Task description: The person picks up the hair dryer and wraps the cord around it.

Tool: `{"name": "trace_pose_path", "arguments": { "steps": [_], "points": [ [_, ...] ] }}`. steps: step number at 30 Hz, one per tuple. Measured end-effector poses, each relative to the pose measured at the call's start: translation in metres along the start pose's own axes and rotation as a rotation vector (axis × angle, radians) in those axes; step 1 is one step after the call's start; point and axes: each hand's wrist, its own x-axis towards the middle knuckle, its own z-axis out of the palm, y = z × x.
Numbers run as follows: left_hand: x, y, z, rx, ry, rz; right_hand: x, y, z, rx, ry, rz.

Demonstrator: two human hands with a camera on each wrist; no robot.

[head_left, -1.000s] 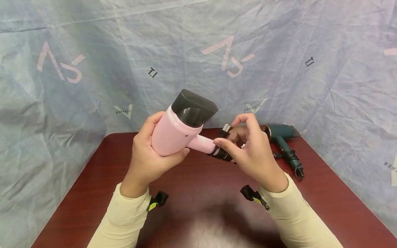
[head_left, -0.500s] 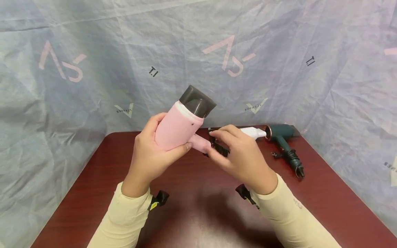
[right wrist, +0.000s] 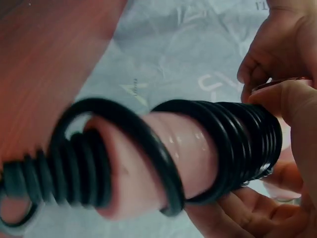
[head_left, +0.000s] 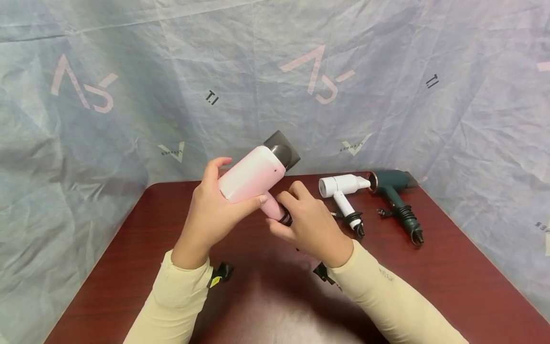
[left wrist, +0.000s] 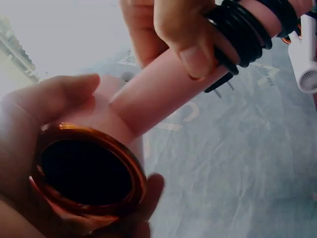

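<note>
A pink hair dryer [head_left: 249, 177] with a dark nozzle [head_left: 281, 150] is held up over the table, its nozzle pointing up and to the right. My left hand [head_left: 215, 205] grips the barrel from behind, thumb near the base of the handle. The handle is gripped by my right hand [head_left: 309, 220], thumb and fingers around it beside the wound cord. In the right wrist view the black cord [right wrist: 237, 148] circles the handle in several tight turns, with one looser loop near the ribbed end. A copper-coloured ring [left wrist: 91, 131] rims the dryer's rear in the left wrist view.
A white hair dryer [head_left: 343, 186] lies at the back right of the dark red table [head_left: 142, 267]. Beside it lies a dark green hair dryer [head_left: 393, 184], its cord wound around the handle. A grey printed cloth [head_left: 258, 86] hangs behind the table.
My right hand has moved left and down, from the plug and cord end to the handle, uncovering the white hair dryer. The pink dryer has tilted further to the right.
</note>
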Motion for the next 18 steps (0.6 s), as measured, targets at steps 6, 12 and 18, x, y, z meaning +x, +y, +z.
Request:
{"name": "trace_pose_path", "arguments": {
  "steps": [6,12,18],
  "points": [
    [0.002,-0.003,0.002,0.067,0.021,0.095,0.0,0.023,0.017,0.079,-0.165,0.187],
    [0.001,0.002,0.0,0.053,-0.058,0.117,-0.006,0.067,0.043,0.032,-0.319,0.391],
    [-0.002,0.002,-0.001,0.061,-0.132,0.098,-0.016,0.095,0.063,0.051,-0.443,0.494]
  ]
}}
